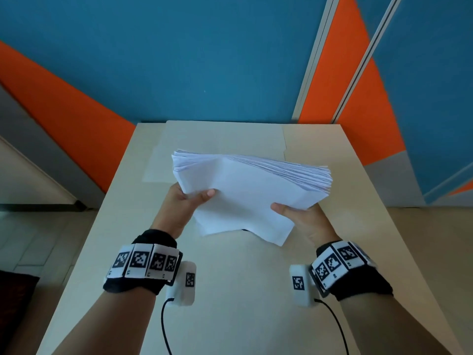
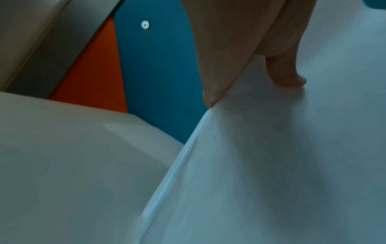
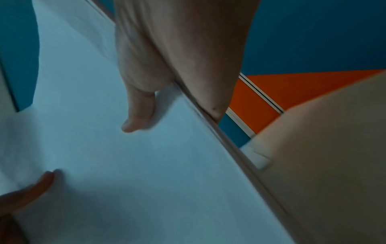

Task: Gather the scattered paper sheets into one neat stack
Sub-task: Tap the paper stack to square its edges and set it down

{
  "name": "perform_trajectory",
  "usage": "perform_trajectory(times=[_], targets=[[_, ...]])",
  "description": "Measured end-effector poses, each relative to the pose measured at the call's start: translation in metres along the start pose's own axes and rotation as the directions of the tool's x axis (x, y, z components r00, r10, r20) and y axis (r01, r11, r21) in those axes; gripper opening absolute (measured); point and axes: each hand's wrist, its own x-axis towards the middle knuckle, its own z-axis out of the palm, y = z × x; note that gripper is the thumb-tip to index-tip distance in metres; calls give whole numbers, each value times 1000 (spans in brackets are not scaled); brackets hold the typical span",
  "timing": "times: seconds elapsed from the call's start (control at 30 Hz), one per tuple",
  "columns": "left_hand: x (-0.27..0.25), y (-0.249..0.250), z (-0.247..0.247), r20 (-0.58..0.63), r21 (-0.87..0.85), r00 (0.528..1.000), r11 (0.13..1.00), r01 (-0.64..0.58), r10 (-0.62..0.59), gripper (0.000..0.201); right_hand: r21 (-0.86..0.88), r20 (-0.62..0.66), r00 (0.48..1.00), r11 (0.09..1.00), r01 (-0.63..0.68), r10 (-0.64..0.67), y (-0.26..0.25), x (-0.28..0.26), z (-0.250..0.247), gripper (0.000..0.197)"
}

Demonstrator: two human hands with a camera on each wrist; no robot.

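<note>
A thick stack of white paper sheets hangs above the beige table, tilted, with its far edges fanned and uneven. My left hand grips the stack's left edge, thumb on top and fingers hidden beneath. My right hand grips its right edge the same way. In the left wrist view my left hand's thumb presses on the top sheet of the paper stack. The right wrist view shows my right hand's thumb lying on the paper stack, and the left thumb tip at the lower left.
The table's far edge meets a blue and orange wall. A paler rectangle lies flat on the far part of the table under the raised stack. Floor shows past both sides of the table.
</note>
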Motion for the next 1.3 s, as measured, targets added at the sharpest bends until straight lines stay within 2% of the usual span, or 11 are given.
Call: perform_trajectory(times=[0.17,0.27,0.4,0.47,0.6,0.63,0.7,0.77,0.9,1.1,1.3], targets=[[14,-42,-9,22,20,977,977,213,-213,38,-79,99,993,995,-60,68,16,15,2,39],[28,-45,-9,-30,51,969,967,248,-247,13,-130,148,983,987,-92,111,17,25,2,31],[56,-38,-4,-128,33,952,958,285,-279,14,-134,134,988,989,-56,74,14,41,7,17],[67,-37,-2,-130,25,937,944,329,-323,5,-110,55,997,993,-42,48,10,49,11,25],[95,-40,-9,-145,209,917,894,396,-372,41,-121,-53,994,988,-96,90,14,70,12,50],[103,-41,-17,-180,250,906,873,419,-384,43,-108,-66,990,985,-131,125,17,76,9,56],[120,-49,-42,-319,357,874,808,469,-367,46,-96,-76,980,977,-191,184,19,84,4,40],[133,-60,-67,-482,510,819,661,551,-311,48,-92,-90,966,964,-249,241,18,87,1,26],[145,-76,-92,-683,571,691,416,708,-239,66,-65,-93,944,944,-322,316,24,91,0,27],[169,-84,-110,-749,565,612,239,790,-252,112,-28,-72,933,935,-354,352,32,94,-5,31],[200,-94,-135,-694,576,596,185,796,-404,111,19,-72,933,936,-352,352,35,94,-6,27]])
